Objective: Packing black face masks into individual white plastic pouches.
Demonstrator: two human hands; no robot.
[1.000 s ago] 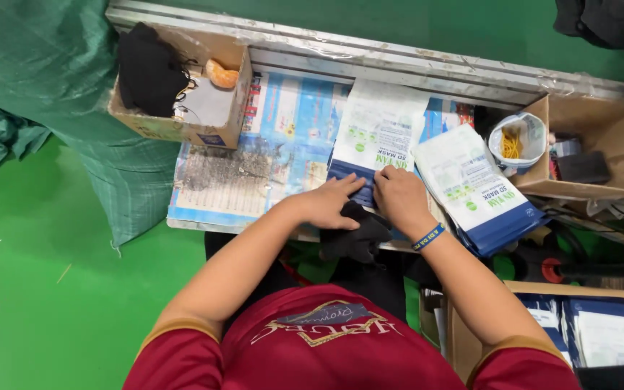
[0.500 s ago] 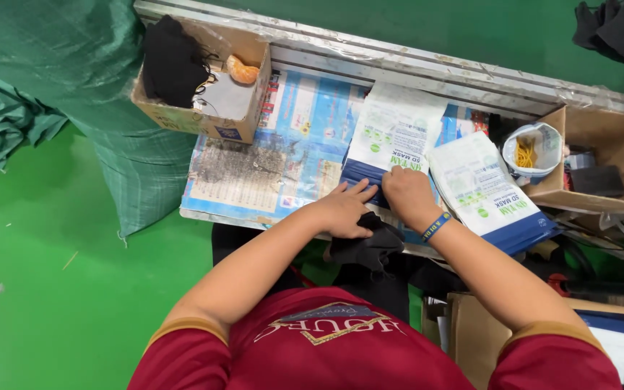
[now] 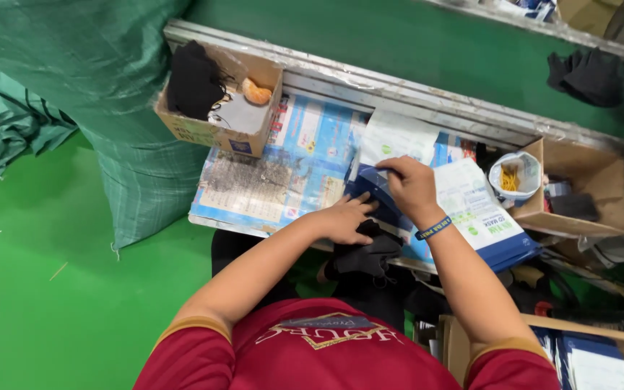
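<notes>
My right hand [image 3: 411, 188] pinches the upper edge of a white and blue flat pouch [image 3: 391, 148] lying on the small work table [image 3: 276, 180]. My left hand [image 3: 347, 218] rests flat at the table's near edge, fingers on the pouch's lower blue part, just above a bundle of black face masks [image 3: 365, 254] in my lap. A second white and blue pouch [image 3: 482, 213] lies to the right, partly under my right wrist, which wears a blue wristband.
A cardboard box [image 3: 214, 101] with black masks and an orange roll stands at the table's back left. An open carton [image 3: 579, 191] with a bag of yellow bands [image 3: 514, 177] sits right. A large green woven sack [image 3: 81, 87] leans left. More pouches fill a box [image 3: 594, 357] at bottom right.
My right hand has moved up from the pouch's lower edge to its upper edge and pinched it. The left hand stayed low by the black masks. The view has shifted left and down.
</notes>
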